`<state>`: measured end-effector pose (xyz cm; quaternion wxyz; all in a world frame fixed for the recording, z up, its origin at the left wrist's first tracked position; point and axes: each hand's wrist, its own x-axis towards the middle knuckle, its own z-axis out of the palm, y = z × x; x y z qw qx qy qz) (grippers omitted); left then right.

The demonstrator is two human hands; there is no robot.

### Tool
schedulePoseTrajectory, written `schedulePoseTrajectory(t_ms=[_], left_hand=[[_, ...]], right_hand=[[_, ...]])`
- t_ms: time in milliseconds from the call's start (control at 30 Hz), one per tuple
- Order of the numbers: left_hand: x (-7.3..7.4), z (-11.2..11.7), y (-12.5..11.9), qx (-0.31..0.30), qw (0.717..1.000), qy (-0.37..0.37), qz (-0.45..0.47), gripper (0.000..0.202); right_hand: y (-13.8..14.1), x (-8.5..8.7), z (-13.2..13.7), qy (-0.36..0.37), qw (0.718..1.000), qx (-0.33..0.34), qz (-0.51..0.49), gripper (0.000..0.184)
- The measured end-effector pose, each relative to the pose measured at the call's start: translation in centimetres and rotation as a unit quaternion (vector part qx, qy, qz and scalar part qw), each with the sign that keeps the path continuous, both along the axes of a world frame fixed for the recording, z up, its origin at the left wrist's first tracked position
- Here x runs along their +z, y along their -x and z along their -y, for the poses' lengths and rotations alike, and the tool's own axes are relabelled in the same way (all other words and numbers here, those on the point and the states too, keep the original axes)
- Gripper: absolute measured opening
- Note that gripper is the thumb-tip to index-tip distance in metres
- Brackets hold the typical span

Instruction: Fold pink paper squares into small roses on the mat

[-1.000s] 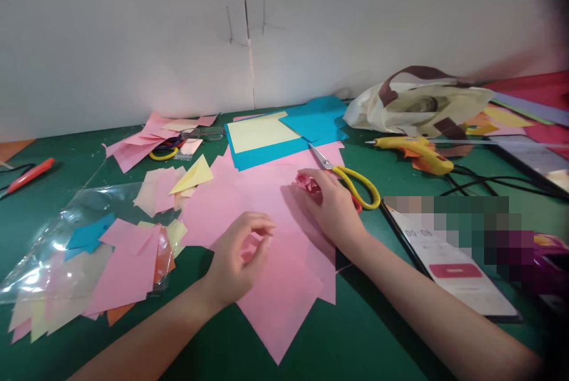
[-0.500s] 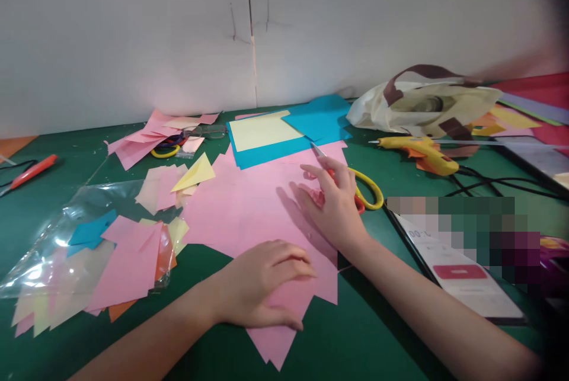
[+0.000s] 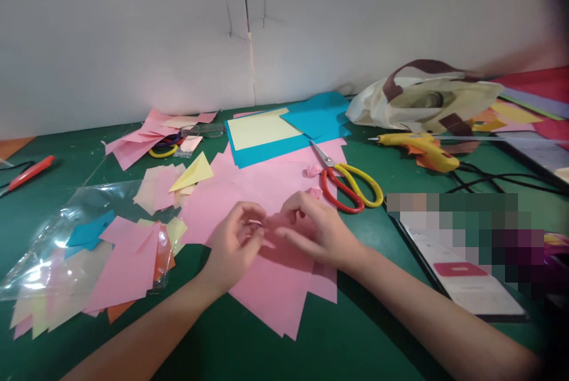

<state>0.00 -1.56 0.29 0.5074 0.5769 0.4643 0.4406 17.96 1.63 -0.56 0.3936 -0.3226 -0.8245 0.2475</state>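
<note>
L hand (image 3: 237, 247): fingers curled; grip on any item can't be told. R hand (image 3: 315, 227): just beside L, gap between; thumb spread from fingers, no item visible. Pink sheets (image 3: 271, 298): on table (image 3: 347, 339), below hands. Prob. light, flexible, easily creased; grip by edge/corner, min. pressure.

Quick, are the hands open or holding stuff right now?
Left hand: curled; whether it holds anything cannot be told.
Right hand: loosely open above the pink paper, nothing visible in it.
</note>
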Motion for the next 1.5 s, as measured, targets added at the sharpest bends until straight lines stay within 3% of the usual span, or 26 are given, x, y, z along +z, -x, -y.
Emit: schedulePoseTrajectory(t_ms=[67,133,200,333,433,533,667,767,833,933,967,1033,1100,1167,1400,1500], left_hand=[[-0.1,-0.5,0.2,0.04,0.994,0.047,0.092,0.014],[-0.1,-0.9,0.2,0.068,0.978,0.074,0.185,0.012],[0.0,-1.1,0.2,0.08,0.966,0.072,0.234,0.012],[0.2,-1.1,0.2,0.07,0.967,0.088,0.228,0.013],[0.1,-1.1,0.3,0.06,0.968,0.101,0.22,0.014],[-0.1,-1.2,0.4,0.042,0.969,0.092,0.224,0.017],[-0.3,-1.0,0.4,-0.025,0.983,0.063,0.172,0.037],[-0.2,-0.6,0.4,-0.068,0.992,0.036,0.104,0.053],[-0.3,-0.3,0.6,-0.065,0.995,0.016,0.069,0.05],[-0.5,0.4,1.1,-0.046,0.995,-0.085,0.003,0.041],[-0.4,0.6,1.1,-0.066,0.985,-0.154,-0.035,0.041],[0.0,1.1,0.8,-0.207,0.931,-0.278,-0.115,0.044],[0.7,1.4,0.0,-0.372,0.865,-0.292,-0.169,0.048],[1.2,1.5,-0.9,-0.45,0.827,-0.277,-0.191,0.053],[1.0,1.4,-1.5,-0.438,0.851,-0.195,-0.216,0.026],[0.7,1.5,-1.0,-0.379,0.9,-0.13,-0.174,0.007]], right_hand=[[0.4,0.2,0.5,0.044,0.995,0.08,0.035,0.034],[0.7,0.3,0.8,0.039,0.985,0.145,0.089,0.057],[0.9,0.3,0.9,0.04,0.975,0.175,0.129,0.066],[1.0,0.2,0.7,0.079,0.977,0.157,0.124,0.06],[1.1,0.0,0.5,0.101,0.984,0.114,0.095,0.042],[1.1,-0.3,0.4,0.149,0.988,0.045,0.01,0.022],[1.0,-0.2,0.3,0.21,0.971,-0.002,-0.116,0.014],[0.6,0.2,0.5,0.166,0.978,0.063,-0.107,0.021],[0.5,0.4,0.7,0.126,0.984,0.095,-0.088,0.023],[0.3,0.4,0.8,0.105,0.989,0.043,-0.098,0.016],[0.4,0.2,0.7,0.11,0.988,0.001,-0.112,0.017],[0.4,-0.2,0.4,0.131,0.976,-0.088,-0.153,0.025],[0.5,-0.5,0.0,0.16,0.958,-0.132,-0.196,0.028],[0.5,-0.8,-0.3,0.186,0.948,-0.143,-0.216,0.029],[0.6,-0.8,-0.3,0.205,0.949,-0.137,-0.195,0.03],[0.5,-0.8,-0.4,0.217,0.945,-0.134,-0.205,0.029]])
